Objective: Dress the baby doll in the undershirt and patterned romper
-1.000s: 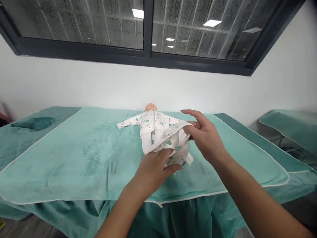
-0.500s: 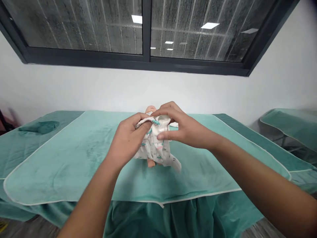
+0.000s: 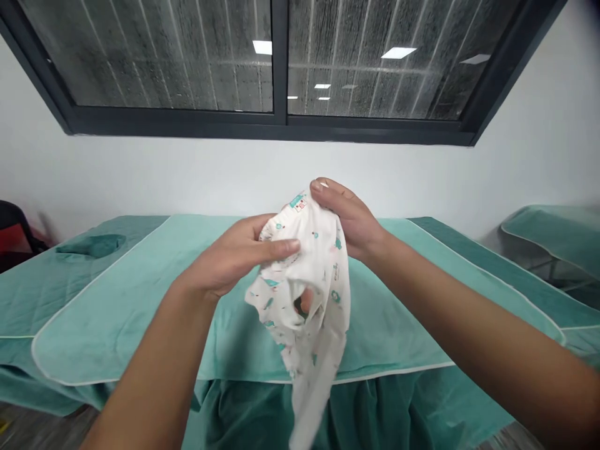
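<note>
White baby pants (image 3: pixel 328 275) with small green and pink prints hang between my hands above the table. Their gathered waistband is at the top, and one leg droops past the table's front edge. My left hand (image 3: pixel 244 250) pinches the waistband's left side, thumb in front, other fingers behind or inside the cloth. At the upper right corner, my right hand (image 3: pixel 347 215) grips the cloth between thumb and fingers. Through a round opening low in the pants, a patch of skin-coloured surface shows. The baby doll behind is almost wholly hidden by the cloth.
A light green towel (image 3: pixel 140 300) with white edging covers a bed draped in darker green (image 3: pixel 28 312). The bed stands against a white wall under a dark-framed window (image 3: pixel 234 128). Another green-covered bed (image 3: pixel 557 234) is at right, a black and red object (image 3: pixel 14 237) at left.
The pants have been raised toward me and spread, their leg now hanging down. My right hand has moved up and now grips the top edge. The doll has become hidden behind the cloth.
</note>
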Demonstrator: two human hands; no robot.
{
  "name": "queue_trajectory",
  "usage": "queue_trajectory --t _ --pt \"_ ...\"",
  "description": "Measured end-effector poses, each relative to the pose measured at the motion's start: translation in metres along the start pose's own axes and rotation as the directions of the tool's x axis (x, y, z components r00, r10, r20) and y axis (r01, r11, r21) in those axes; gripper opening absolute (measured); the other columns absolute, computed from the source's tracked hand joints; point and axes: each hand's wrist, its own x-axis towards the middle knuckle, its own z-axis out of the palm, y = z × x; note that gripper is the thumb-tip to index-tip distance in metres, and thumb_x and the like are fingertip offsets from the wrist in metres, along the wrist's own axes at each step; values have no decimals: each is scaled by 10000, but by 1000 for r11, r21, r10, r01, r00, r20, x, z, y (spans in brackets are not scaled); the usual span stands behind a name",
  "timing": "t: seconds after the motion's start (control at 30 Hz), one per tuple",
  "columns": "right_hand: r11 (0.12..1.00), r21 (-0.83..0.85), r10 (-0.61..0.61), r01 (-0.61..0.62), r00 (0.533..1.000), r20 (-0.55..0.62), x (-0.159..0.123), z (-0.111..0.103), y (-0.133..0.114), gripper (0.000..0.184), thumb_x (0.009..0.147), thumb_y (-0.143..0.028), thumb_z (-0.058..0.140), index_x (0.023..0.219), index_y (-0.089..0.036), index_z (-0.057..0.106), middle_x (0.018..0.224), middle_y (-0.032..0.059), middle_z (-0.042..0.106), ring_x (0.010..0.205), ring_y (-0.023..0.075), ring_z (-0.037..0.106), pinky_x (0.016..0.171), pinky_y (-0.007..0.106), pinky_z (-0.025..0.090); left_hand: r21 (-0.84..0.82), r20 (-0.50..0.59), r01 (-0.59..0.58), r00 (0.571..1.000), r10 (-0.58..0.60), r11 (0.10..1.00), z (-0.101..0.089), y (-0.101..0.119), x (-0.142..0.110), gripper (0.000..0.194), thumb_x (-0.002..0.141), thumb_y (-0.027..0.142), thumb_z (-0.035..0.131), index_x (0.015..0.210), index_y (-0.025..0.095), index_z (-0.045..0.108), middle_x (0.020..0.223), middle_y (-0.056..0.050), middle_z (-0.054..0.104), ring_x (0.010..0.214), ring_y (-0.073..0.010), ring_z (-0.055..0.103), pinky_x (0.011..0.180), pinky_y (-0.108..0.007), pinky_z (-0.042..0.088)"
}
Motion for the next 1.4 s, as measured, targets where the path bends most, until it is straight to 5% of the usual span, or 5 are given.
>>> queue_trajectory --t 0.3,0.57,0.8,1.13,1.4 --pt "995 -4 97 -98 992 -83 9 -32 44 443 721 -638 682 743 -222 529 665 -33 517 608 119 499 605 273 437 -528 38 -39 997 69 849 4 -43 17 396 738 288 725 1094 128 660 433 66 499 305 -55 384 404 -195 382" --pt "979 -11 203 -203 979 -12 -1 -37 72 437 763 -640 634 874 -217 625 816 8 656 743 158 590 676 281 474 -561 -232 -91 971 -51 823 17 -63 29 397 718 259 766 1085 188 630 882 -29 710 815 -195 693 782 -297 538" --pt "844 -380 523 -379 738 425 -24 -41 78 413 688 -475 778 967 -176 720 955 45 716 886 202 650 793 321 499 -465 -315 -34 940 -130 885 21 -70 27 354 756 362 743 1045 192 627 789 -3 691 697 -161 662 622 -237 503" --pt "954 1 297 -298 949 -102 -16 -47 95 386 785 -467 683 1053 -190 685 990 55 719 893 204 656 791 325 505 -118 199 272 949 -246 955 20 -79 2 282 775 388 710 670 140 626 427 43 473 386 -71 372 521 -251 380" --pt "954 102 294 -281 943 -158 -18 -33 100 425 804 -506 660 1082 -184 664 972 64 711 837 191 651 780 321 520 -328 -288 121 932 -221 937 32 -90 15 361 758 351 695 1071 174 662 774 -14 700 667 -175 626 633 -272 460"
